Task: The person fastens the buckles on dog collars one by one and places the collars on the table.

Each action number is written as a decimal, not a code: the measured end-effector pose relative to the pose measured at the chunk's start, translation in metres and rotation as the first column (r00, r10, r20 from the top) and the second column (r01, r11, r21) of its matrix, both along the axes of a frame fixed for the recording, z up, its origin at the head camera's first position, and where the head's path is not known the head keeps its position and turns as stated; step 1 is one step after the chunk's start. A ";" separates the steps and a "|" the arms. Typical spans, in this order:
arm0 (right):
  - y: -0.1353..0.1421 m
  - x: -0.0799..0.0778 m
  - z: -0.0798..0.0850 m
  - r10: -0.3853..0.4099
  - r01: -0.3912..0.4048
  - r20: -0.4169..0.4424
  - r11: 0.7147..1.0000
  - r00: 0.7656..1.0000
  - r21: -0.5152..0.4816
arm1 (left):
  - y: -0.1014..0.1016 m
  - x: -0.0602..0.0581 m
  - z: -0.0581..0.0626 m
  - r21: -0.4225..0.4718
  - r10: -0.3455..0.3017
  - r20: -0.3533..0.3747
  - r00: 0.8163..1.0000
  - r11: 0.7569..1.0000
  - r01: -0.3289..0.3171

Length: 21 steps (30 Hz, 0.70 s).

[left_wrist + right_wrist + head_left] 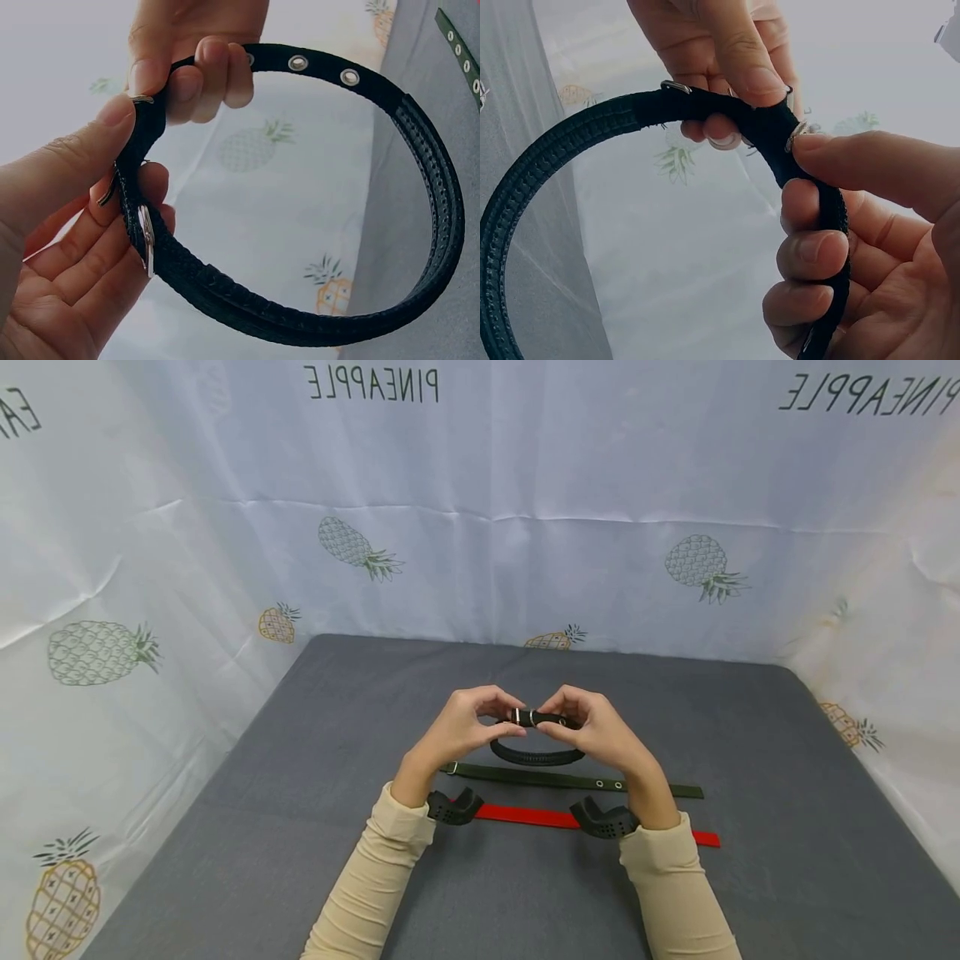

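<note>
Left hand (459, 724) and right hand (602, 729) pinch the black collar (536, 759) above the tabletop (525, 902). Nearer lie a green strap (540, 776), then a red strap (525, 815), both partly hidden by the right arm (671, 881); pineapple-print fabric (480, 460) hangs on the far side.

Shows held strap (538, 757) mid-frame between left hand (467, 718) and right hand (597, 724), two straps (536, 776) below on table (217, 868), curtain (480, 452) above.

Passage: lower left, over table (225, 860).
Black strap (537, 758), green strap (525, 776), red strap (525, 816) obstruct centre; curtain (480, 568) bars top.
</note>
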State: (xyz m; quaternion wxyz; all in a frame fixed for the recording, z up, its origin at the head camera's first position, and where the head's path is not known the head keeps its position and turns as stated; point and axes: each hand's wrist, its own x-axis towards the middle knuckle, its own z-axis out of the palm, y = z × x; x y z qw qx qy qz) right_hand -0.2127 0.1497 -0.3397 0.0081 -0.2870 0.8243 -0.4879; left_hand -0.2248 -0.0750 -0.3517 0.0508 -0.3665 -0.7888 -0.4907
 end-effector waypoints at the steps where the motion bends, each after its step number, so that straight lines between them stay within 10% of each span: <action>1: 0.000 0.000 0.000 0.005 -0.005 -0.003 1.000 1.000 -0.006 | 0.000 -0.001 0.000 0.004 -0.005 -0.004 1.000 1.000 0.005; 13: -0.003 0.003 -0.002 -0.017 0.020 0.022 0.989 1.000 -0.146 | 0.008 -0.001 -0.004 0.316 -0.074 0.238 0.968 0.949 -0.005; 21: -0.011 0.002 -0.005 -0.049 0.048 -0.007 0.993 0.999 -0.107 | 0.010 0.001 -0.004 0.258 -0.017 0.179 0.984 0.966 -0.031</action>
